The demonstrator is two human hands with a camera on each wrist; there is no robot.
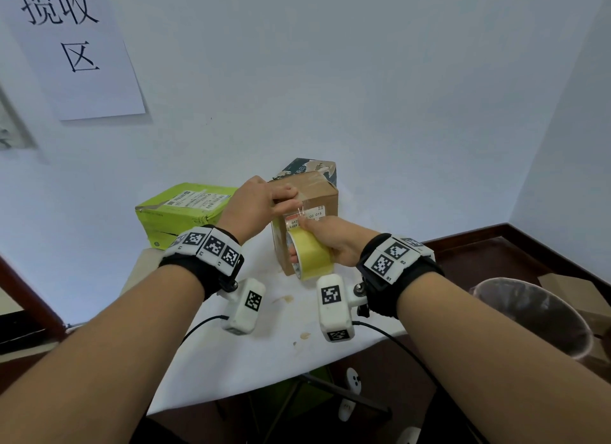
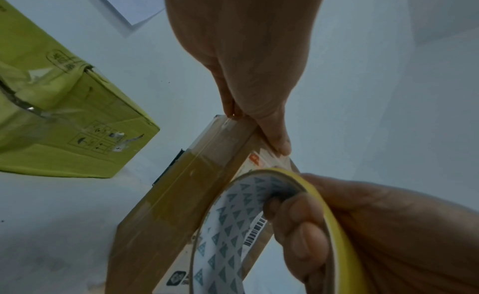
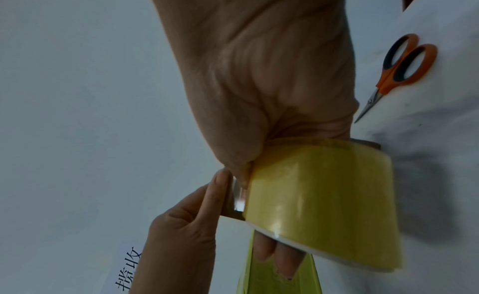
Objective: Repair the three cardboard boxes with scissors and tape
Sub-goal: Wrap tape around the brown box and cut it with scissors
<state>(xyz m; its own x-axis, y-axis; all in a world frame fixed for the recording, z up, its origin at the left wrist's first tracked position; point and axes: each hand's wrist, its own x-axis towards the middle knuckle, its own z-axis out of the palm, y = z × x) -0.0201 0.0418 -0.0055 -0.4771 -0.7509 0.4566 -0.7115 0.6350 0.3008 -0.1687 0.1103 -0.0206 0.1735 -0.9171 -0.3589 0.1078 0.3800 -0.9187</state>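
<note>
A brown cardboard box point(image 1: 322, 195) stands upright on the white table point(image 1: 264, 351). My left hand point(image 1: 286, 200) grips its top front edge, fingers on top and the thumb point(image 2: 281, 143) pressing the clear tape end point(image 1: 301, 213) onto the label. My right hand point(image 1: 299, 240) grips a yellow tape roll point(image 1: 314, 257) against the box front, thumb on the outside, fingers through the core point(image 2: 233, 226). A short strip runs from the roll point(image 3: 324, 196) up to the left thumb. The green box point(image 1: 175, 212) lies left, a dark printed box point(image 1: 310, 165) behind. The orange-handled scissors point(image 3: 399, 66) lie on the table.
The boxes stand close to the white wall, which bears a paper sign point(image 1: 76, 47). A lined waste bin point(image 1: 535, 314) and a cardboard carton point(image 1: 575, 291) are on the floor at the right. Brown stains point(image 1: 284, 300) mark the table's near part.
</note>
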